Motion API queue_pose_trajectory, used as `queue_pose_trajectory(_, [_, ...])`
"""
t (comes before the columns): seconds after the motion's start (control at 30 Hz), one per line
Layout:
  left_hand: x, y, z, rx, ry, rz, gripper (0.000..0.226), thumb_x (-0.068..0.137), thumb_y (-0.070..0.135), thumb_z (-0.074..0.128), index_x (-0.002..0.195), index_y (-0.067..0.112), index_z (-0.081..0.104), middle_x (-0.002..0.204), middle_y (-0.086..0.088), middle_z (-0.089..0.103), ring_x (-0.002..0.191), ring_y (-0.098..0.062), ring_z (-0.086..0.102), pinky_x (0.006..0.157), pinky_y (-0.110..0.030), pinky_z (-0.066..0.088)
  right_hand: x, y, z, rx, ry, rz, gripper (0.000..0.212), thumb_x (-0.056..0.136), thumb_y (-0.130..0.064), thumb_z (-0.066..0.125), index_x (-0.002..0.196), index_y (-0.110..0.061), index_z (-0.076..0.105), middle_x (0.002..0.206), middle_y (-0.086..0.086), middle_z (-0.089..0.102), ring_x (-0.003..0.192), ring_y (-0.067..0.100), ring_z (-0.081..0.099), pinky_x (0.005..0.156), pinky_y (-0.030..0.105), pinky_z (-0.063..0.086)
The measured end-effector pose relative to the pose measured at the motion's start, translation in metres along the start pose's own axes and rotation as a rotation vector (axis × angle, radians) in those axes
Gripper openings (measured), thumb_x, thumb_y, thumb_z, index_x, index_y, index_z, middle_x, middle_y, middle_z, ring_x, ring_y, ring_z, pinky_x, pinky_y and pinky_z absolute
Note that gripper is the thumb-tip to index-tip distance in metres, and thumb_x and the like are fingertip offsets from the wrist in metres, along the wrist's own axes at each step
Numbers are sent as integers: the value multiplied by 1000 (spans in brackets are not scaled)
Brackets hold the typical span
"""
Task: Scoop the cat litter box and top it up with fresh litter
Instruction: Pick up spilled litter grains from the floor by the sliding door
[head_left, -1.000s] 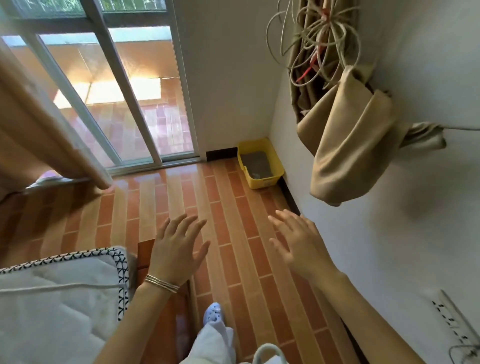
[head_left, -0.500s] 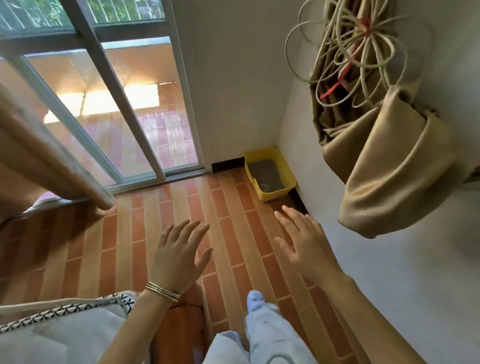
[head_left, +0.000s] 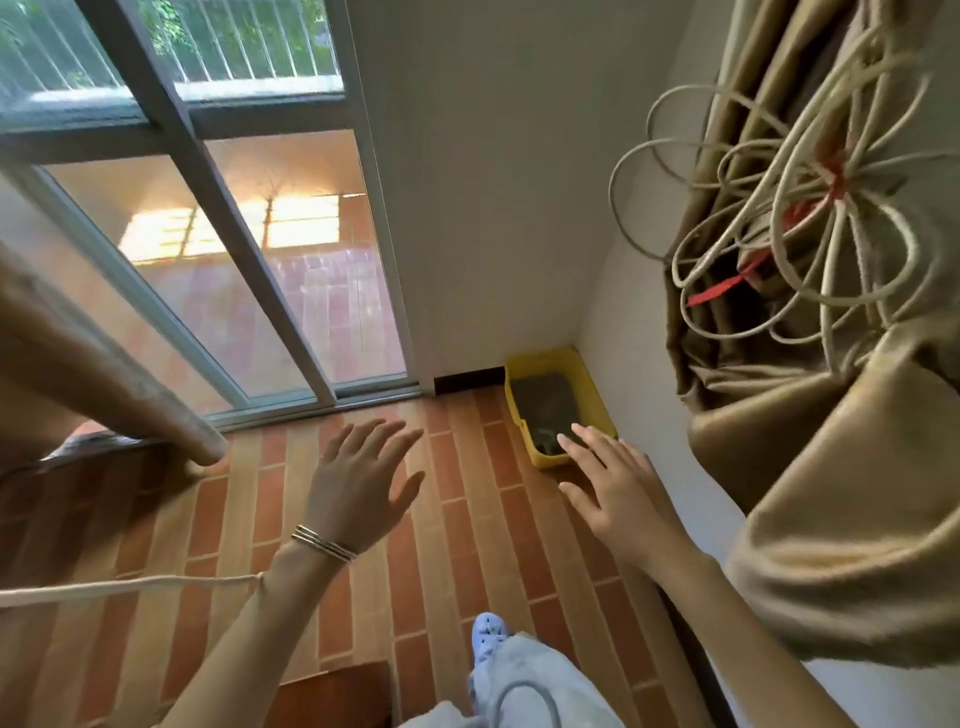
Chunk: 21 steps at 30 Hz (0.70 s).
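A yellow litter box (head_left: 518, 411) with dark grey litter (head_left: 544, 399) sits on the floor in the far corner against the white wall. My left hand (head_left: 358, 483), with thin bracelets on the wrist, hovers over the floor with fingers spread and holds nothing. My right hand (head_left: 615, 486) is stretched forward, fingers straight and empty; its fingertips overlap the box's near right corner in the picture. No scoop or litter bag is in sight.
The floor (head_left: 467, 525) is laid in orange and tan tiles. A glass sliding door (head_left: 249, 270) fills the left. Beige curtains (head_left: 831, 467) and a coil of cable (head_left: 789, 218) hang on the right wall. A wooden pole (head_left: 104, 364) slants at left. My foot (head_left: 488, 631) is below.
I have walked forward toward the corner: the litter box is nearer and larger, the mattress at lower left has dropped out of view, and both hands stay raised and empty.
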<state>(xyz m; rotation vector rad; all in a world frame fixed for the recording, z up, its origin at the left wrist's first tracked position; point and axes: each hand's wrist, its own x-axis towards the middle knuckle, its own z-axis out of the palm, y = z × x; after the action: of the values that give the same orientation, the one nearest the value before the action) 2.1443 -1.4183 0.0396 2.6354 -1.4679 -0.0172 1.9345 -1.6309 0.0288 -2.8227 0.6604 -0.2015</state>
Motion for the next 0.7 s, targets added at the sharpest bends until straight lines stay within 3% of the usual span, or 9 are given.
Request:
queue_pose_trajectory(0.2, [69,-22,-17,35,79,21,50,84,46,39,120,19,60,119,-5,63,108,-28,59,92,-45,46,75,26,-15,-29,-16,-39,50,93,-36,49,140,-23,38,145,0,39,135,18,33,108,30,13])
queue_pose_trajectory(0.37, [109,-50,-18,40,62,21,52,84,47,39,122,17,59,121,-8,62,111,-31,57,93,-47,44,112,32,-12,-11,-4,-32,52,91,-41,42,139,-23,38,144,0,41,134,18,35,108,32,17])
queue_pose_trajectory(0.7, [188,-118,6,-14,-17,194,51,84,46,38,121,19,59,120,-7,63,109,-30,58,91,-47,46,169,6,38,2,13,97,50,91,-31,55,138,-21,42,141,2,44,132,19,38,107,34,23])
